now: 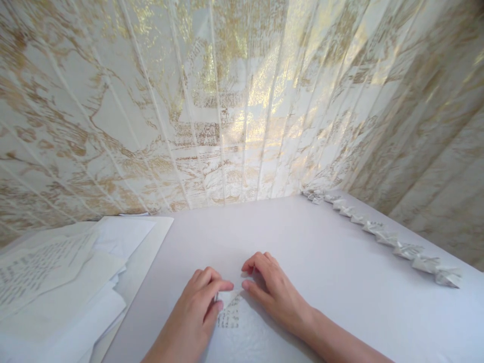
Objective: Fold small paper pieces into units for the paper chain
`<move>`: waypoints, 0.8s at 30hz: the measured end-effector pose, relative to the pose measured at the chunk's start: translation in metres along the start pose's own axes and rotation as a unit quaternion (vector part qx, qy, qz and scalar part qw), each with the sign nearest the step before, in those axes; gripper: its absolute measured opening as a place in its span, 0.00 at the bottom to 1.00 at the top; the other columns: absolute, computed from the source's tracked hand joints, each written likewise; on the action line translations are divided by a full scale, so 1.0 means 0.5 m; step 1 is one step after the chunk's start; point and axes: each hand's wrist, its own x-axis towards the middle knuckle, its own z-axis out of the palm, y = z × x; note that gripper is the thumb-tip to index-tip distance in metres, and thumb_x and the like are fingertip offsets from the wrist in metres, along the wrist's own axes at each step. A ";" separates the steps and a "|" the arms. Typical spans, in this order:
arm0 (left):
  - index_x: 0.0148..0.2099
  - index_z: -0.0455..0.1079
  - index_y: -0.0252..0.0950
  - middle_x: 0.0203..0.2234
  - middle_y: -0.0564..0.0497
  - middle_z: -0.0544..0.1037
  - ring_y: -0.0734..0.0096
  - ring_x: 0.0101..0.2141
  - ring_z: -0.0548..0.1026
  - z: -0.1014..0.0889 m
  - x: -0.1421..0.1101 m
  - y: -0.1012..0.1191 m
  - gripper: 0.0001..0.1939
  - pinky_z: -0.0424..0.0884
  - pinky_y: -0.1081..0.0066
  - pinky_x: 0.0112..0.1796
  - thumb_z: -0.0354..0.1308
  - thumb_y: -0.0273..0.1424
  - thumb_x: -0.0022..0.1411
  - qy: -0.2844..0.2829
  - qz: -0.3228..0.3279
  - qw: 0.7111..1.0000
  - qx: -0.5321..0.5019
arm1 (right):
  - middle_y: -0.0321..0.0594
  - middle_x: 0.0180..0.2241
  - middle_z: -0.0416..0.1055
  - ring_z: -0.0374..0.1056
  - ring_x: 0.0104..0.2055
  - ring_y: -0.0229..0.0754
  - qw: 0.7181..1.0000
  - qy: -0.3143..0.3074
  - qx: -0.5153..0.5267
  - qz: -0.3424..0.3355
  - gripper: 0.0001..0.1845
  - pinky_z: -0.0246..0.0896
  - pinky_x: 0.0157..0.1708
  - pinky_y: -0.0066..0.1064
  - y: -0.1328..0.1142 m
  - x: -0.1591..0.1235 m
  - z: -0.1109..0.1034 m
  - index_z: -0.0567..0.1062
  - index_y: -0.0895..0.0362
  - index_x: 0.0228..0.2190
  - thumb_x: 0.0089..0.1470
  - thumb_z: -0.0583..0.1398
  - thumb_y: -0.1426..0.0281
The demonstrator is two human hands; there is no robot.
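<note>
A small piece of white paper [229, 317] with dark writing lies at the near middle of the table, one flap folded over along its top. My left hand [200, 297] pinches its left side, the index finger along the top edge and the thumb lower down on the side. To the right is my right hand [270, 285], its fingers bent and a gap between thumb and index finger. Its thumb tip is close to the paper's upper right corner; whether it touches, I cannot tell. Nothing shows between its fingers.
On the left is a loose stack of paper sheets [56, 272], some with writing. A row of several small folded paper pieces [406, 249] runs along the right table edge. Behind the white table [234, 232] hangs a white and gold patterned curtain [212, 101].
</note>
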 end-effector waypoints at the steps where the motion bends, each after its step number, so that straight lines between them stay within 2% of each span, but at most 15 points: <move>1: 0.40 0.73 0.42 0.35 0.52 0.73 0.65 0.38 0.72 -0.004 0.001 0.000 0.11 0.68 0.66 0.41 0.50 0.27 0.61 0.009 -0.027 0.999 -0.044 | 0.38 0.38 0.69 0.62 0.41 0.43 0.999 -0.002 0.044 0.008 0.07 0.58 0.44 0.36 -0.001 -0.002 0.001 0.69 0.54 0.41 0.59 0.59 0.72; 3: 0.34 0.71 0.40 0.30 0.54 0.73 0.67 0.33 0.72 -0.008 0.004 0.003 0.07 0.67 0.69 0.37 0.53 0.33 0.62 0.033 -0.083 0.986 -0.140 | 0.38 0.39 0.69 0.63 0.41 0.42 0.991 -0.015 0.127 0.026 0.13 0.59 0.43 0.34 -0.009 -0.008 0.006 0.67 0.54 0.44 0.57 0.61 0.67; 5: 0.34 0.69 0.40 0.28 0.55 0.74 0.68 0.33 0.73 -0.005 0.004 0.011 0.09 0.67 0.70 0.37 0.56 0.40 0.61 0.065 -0.131 0.956 -0.254 | 0.36 0.37 0.68 0.63 0.38 0.41 0.983 -0.033 0.173 0.042 0.18 0.59 0.40 0.31 -0.022 -0.014 0.013 0.68 0.54 0.42 0.52 0.65 0.65; 7: 0.36 0.68 0.39 0.30 0.55 0.76 0.67 0.35 0.75 0.006 0.002 0.021 0.14 0.68 0.71 0.38 0.59 0.45 0.60 0.091 -0.157 0.916 -0.358 | 0.33 0.32 0.67 0.61 0.34 0.39 0.978 -0.037 0.197 0.058 0.16 0.57 0.35 0.29 -0.034 -0.018 0.020 0.69 0.55 0.37 0.49 0.66 0.64; 9: 0.37 0.67 0.39 0.31 0.54 0.77 0.66 0.36 0.75 0.021 -0.002 0.029 0.17 0.69 0.71 0.39 0.60 0.47 0.58 0.103 -0.161 0.893 -0.409 | 0.31 0.27 0.64 0.58 0.30 0.37 0.973 -0.020 0.219 0.075 0.11 0.55 0.32 0.27 -0.039 -0.018 0.024 0.69 0.55 0.31 0.53 0.63 0.63; 11: 0.36 0.67 0.38 0.29 0.54 0.77 0.67 0.35 0.75 0.034 -0.006 0.032 0.18 0.68 0.71 0.39 0.60 0.48 0.58 0.098 -0.160 0.899 -0.396 | 0.30 0.24 0.63 0.57 0.28 0.36 0.969 0.002 0.229 0.091 0.11 0.53 0.30 0.27 -0.037 -0.015 0.025 0.69 0.56 0.27 0.56 0.60 0.62; 13: 0.37 0.68 0.38 0.29 0.54 0.76 0.67 0.33 0.75 0.039 -0.009 0.032 0.18 0.67 0.71 0.38 0.60 0.48 0.58 0.104 -0.159 0.917 -0.350 | 0.30 0.23 0.63 0.56 0.27 0.35 0.969 0.013 0.221 0.106 0.11 0.52 0.29 0.27 -0.031 -0.011 0.023 0.71 0.56 0.26 0.55 0.61 0.63; 15: 0.41 0.69 0.39 0.31 0.54 0.77 0.66 0.34 0.74 0.037 -0.010 0.030 0.18 0.67 0.70 0.39 0.60 0.48 0.57 0.118 -0.161 0.932 -0.302 | 0.30 0.22 0.63 0.56 0.26 0.35 0.969 0.008 0.215 0.118 0.11 0.51 0.28 0.27 -0.026 -0.008 0.021 0.72 0.57 0.25 0.53 0.62 0.63; 17: 0.41 0.70 0.40 0.31 0.54 0.77 0.66 0.34 0.73 0.030 -0.011 0.030 0.18 0.66 0.71 0.38 0.59 0.48 0.58 0.105 -0.163 0.944 -0.266 | 0.30 0.21 0.61 0.55 0.25 0.35 0.966 -0.004 0.223 0.127 0.11 0.50 0.26 0.26 -0.025 -0.007 0.020 0.72 0.57 0.23 0.52 0.62 0.65; 20: 0.36 0.70 0.39 0.26 0.55 0.74 0.67 0.31 0.72 0.021 -0.012 0.032 0.17 0.65 0.73 0.34 0.56 0.49 0.61 0.065 -0.163 0.951 -0.253 | 0.29 0.21 0.59 0.54 0.25 0.34 0.963 -0.028 0.232 0.134 0.10 0.49 0.25 0.26 -0.026 -0.010 0.022 0.72 0.57 0.23 0.52 0.63 0.67; 22: 0.33 0.70 0.39 0.25 0.55 0.72 0.68 0.29 0.70 0.018 -0.012 0.029 0.17 0.65 0.74 0.33 0.55 0.48 0.62 0.064 -0.155 0.955 -0.246 | 0.29 0.20 0.59 0.54 0.25 0.34 0.967 -0.026 0.220 0.129 0.09 0.49 0.25 0.26 -0.026 -0.011 0.022 0.73 0.57 0.23 0.52 0.62 0.68; 24: 0.32 0.70 0.40 0.26 0.55 0.72 0.70 0.29 0.70 0.014 -0.013 0.020 0.14 0.65 0.74 0.33 0.55 0.44 0.63 0.069 -0.119 0.969 -0.205 | 0.29 0.21 0.61 0.55 0.25 0.34 0.975 -0.004 0.196 0.101 0.06 0.50 0.26 0.26 -0.022 -0.009 0.022 0.75 0.57 0.25 0.53 0.62 0.71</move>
